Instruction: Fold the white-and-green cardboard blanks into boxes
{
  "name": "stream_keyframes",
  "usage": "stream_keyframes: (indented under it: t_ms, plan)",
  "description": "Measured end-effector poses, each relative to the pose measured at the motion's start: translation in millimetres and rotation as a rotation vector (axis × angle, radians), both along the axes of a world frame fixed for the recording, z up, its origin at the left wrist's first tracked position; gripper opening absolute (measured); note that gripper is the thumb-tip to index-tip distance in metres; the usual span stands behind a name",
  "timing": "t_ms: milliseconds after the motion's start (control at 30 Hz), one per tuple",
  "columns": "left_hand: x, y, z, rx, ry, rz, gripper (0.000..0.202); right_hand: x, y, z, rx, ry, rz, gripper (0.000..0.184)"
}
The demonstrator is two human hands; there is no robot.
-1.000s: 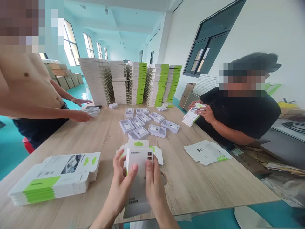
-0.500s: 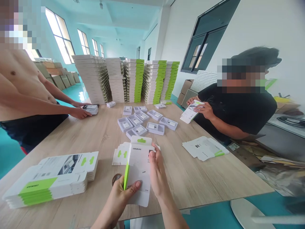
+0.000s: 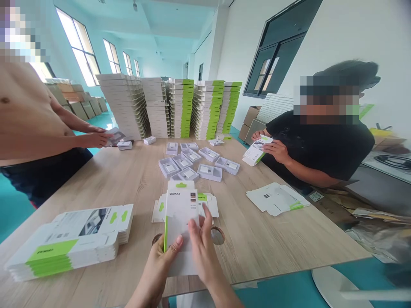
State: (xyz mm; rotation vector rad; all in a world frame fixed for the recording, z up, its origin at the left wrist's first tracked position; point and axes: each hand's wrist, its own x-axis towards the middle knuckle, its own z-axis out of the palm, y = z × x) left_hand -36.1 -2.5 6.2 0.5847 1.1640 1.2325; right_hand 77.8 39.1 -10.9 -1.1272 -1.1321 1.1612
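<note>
A white-and-green packaging box (image 3: 180,214) stands tilted up in front of me, its hang-tab flap at the top. My left hand (image 3: 163,256) grips its lower left edge, thumb across the front. On the right side, my right hand (image 3: 205,252) holds the box with the thumb on its front and fingers along the edge; some fingertips are hidden. Behind it, flattened boxes (image 3: 210,205) lie on the table. A stack of flat boxes (image 3: 93,231) sits to the left of my hands.
Several white trays (image 3: 209,172) with small devices lie mid-table (image 3: 272,239). Tall stacks of boxes (image 3: 181,107) stand behind them. A co-worker at right holds a box (image 3: 257,149) near more flat boxes (image 3: 276,199). Another person at left holds a tray (image 3: 114,136).
The box in my hands has shifted slightly left and squared up. My right hand has slid down its side, thumb now on the front. The person at left has lifted a tray.
</note>
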Motion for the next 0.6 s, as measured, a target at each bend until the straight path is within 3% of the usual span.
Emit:
stream_keyframes:
  t_ms: [100, 167, 300, 433, 500, 600]
  plan:
    - [3, 4, -11.7, 0.082, 0.158, 0.043, 0.059, -2, -17, -24.3, -0.049, -0.071, 0.015, 0.068]
    - [6, 7, -21.6, 0.172, 0.324, -0.030, 0.055, 13, -18, -30.3, -0.070, -0.173, -0.020, 0.072]
    - [6, 19, -39.7, 0.313, 0.788, -0.318, 0.048, 78, 13, -19.7, -0.222, -0.378, -0.291, 0.080]
    - [-10, 59, -52.2, 0.399, 1.032, -0.285, 0.045, 145, 54, -6.8, -0.261, -0.451, -0.436, 0.073]
    - [-22, 82, -58.5, 0.443, 1.091, -0.286, 0.053, 161, 65, -4.2, -0.235, -0.483, -0.530, 0.071]
    - [-40, 103, -70.6, 0.488, 1.149, -0.305, 0.048, 155, 63, -4.3, -0.150, -0.501, -0.602, 0.074]
